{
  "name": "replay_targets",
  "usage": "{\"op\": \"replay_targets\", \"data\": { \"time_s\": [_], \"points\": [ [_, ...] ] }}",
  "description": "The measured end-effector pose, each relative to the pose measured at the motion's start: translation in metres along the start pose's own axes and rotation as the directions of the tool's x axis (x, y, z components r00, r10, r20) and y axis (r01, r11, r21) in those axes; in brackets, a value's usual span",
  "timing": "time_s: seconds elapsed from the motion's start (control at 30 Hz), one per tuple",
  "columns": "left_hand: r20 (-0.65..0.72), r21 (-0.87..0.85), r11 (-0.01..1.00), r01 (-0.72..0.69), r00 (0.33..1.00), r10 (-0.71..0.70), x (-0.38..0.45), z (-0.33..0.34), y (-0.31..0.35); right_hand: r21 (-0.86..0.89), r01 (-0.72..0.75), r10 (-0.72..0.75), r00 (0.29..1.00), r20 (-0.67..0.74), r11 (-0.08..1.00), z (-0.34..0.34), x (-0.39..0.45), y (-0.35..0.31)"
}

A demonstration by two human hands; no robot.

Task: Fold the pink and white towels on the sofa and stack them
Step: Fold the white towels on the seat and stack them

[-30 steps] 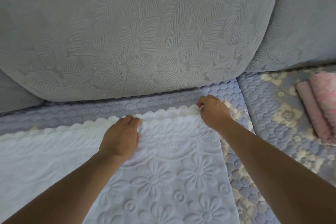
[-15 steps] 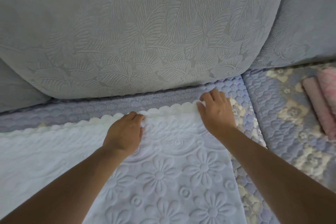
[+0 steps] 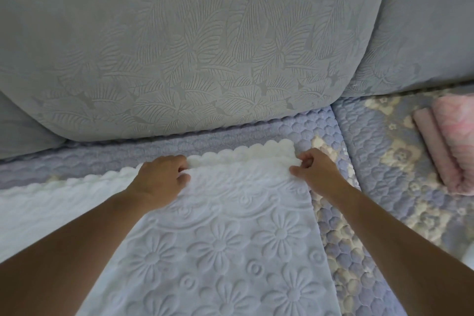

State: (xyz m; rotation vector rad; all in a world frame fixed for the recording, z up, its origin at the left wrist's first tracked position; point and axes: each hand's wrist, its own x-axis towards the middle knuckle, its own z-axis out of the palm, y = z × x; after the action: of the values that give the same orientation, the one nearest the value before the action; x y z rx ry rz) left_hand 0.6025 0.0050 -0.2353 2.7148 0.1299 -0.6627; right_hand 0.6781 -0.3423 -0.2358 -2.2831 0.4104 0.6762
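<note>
— Which step in hand?

— Folding the white towel point(image 3: 225, 246), by the look of it. Spread flat on the sofa seat point(image 3: 341, 246), scalloped far edge close along the back cushion point(image 3: 189, 43), right side edge short of the seam between the two seat cushions.

— Hands?

— Well apart, both on that far edge. Left hand point(image 3: 160, 179) curled over the edge near the middle of the visible stretch, fingers tucked under the fabric. Right hand point(image 3: 311, 170) pinching the far right corner between thumb and fingers, corner slightly raised and bunched.

— Next move?

— Probably lifting the gripped edge and bringing it toward the front edge of the seat, or across to the left. Needs both grips kept firm and level, corners matched, no slack bunching in between. Soft plush cloth, likely to sag without tension.

— Progress?

— Judged partway. Pink towel point(image 3: 454, 141) already folded, lying on the right seat cushion near the right edge of view, well apart from the white one. Stacking not yet done.

— Counts?

— One white towel. One pink folded bundle, partly cut off; whether one towel or more, cannot tell. Two hands. Two back cushions plainly, a sliver of a third at far left.
</note>
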Motion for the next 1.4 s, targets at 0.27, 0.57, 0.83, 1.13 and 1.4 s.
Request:
{"op": "replay_targets", "data": {
  "time_s": [0.27, 0.57, 0.83, 1.13, 1.4],
  "points": [
    [0.021, -0.07, 0.995, 0.069, 0.997, -0.068, -0.009, 0.0, 0.004, 0.437, -0.209, 0.199, 0.978, 0.068, 0.875, 0.001, -0.007, -0.002],
    [-0.026, -0.13, 0.988, 0.087, 0.995, -0.091, -0.013, -0.006, 0.007, 0.345, -0.069, 0.123, 0.983, -0.136, 0.936, 0.005, -0.012, -0.013],
    [-0.066, -0.094, 0.985, 0.145, 0.986, -0.152, 0.025, 0.007, -0.008, 0.189, -0.015, 0.064, 0.965, -0.255, 0.982, 0.026, 0.026, -0.022],
    [-0.134, 0.003, 0.994, 0.107, 0.985, -0.106, 0.02, 0.005, -0.01, -0.162, -0.047, 0.002, 0.964, -0.266, 0.986, 0.028, 0.023, -0.03],
    [-0.081, 0.18, 0.965, 0.19, 0.981, -0.178, -0.034, -0.021, -0.093, -0.539, 0.617, -0.736, 0.676, -0.01, 0.574, 0.141, -0.053, -0.092]
  ]
}}
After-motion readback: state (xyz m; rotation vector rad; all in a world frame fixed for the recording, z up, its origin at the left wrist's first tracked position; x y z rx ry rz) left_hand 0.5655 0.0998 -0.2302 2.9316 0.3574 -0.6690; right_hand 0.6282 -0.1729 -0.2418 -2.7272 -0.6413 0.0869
